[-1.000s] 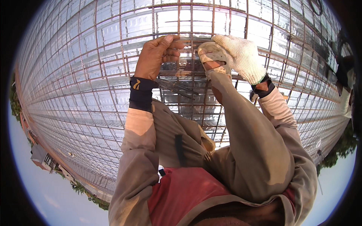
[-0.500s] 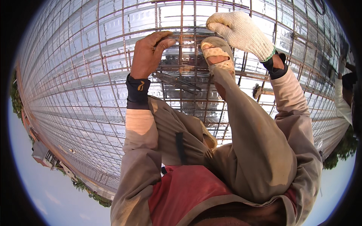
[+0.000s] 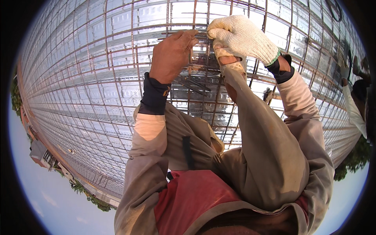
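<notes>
While left hand [image 3: 171,56] flanks right hand [image 3: 244,39] over mesh [image 3: 106,35] | wristband emblem [image 3: 166,92] unclear

Left hand [image 3: 170,56] is near gloved right hand [image 3: 246,39] — over rebar [image 3: 167,24]

The rebar grid [image 3: 168,24] lies over the metal decking [image 3: 152,15]. The left hand [image 3: 170,56] is over the grid, its fingertips just left of the right hand [image 3: 244,39]. The right foot [image 3: 230,60] is right of the left hand, partly behind the right hand. Pliers [image 3: 192,84] rest on the grid between the left wrist and right shin [image 3: 244,88]. A co-worker [image 3: 354,109] is at the far right, above trees [image 3: 348,162]; a building [image 3: 41,152] stands beyond the grid's left edge.
</notes>
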`<state>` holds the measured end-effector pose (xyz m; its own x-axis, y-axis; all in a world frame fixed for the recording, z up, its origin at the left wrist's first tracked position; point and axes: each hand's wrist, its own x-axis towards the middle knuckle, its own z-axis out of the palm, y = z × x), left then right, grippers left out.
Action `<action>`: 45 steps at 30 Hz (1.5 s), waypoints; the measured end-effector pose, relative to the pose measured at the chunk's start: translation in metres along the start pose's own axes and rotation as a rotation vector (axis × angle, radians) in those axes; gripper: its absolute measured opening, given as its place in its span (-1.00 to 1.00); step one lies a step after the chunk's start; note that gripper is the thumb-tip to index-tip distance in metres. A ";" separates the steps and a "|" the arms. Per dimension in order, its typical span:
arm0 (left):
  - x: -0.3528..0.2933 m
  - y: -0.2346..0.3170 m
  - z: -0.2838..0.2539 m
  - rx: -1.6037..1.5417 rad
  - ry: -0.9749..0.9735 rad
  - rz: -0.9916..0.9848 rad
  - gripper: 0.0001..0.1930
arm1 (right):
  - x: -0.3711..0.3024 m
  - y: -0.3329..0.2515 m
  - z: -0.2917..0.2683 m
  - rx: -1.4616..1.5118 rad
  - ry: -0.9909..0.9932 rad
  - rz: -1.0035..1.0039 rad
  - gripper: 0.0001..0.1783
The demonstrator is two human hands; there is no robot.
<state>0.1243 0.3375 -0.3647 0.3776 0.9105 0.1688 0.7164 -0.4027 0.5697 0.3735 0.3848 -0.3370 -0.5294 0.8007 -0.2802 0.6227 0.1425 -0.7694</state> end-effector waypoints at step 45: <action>0.027 -0.008 0.008 -0.167 -0.057 -0.060 -0.62 | -0.020 0.059 -0.061 -0.403 0.078 -0.407 -0.75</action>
<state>0.1335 0.3647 -0.3706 0.3730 0.9237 0.0877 0.6333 -0.3225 0.7035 0.4566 0.4127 -0.3417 -0.7379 0.6732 0.0479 0.5557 0.6464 -0.5229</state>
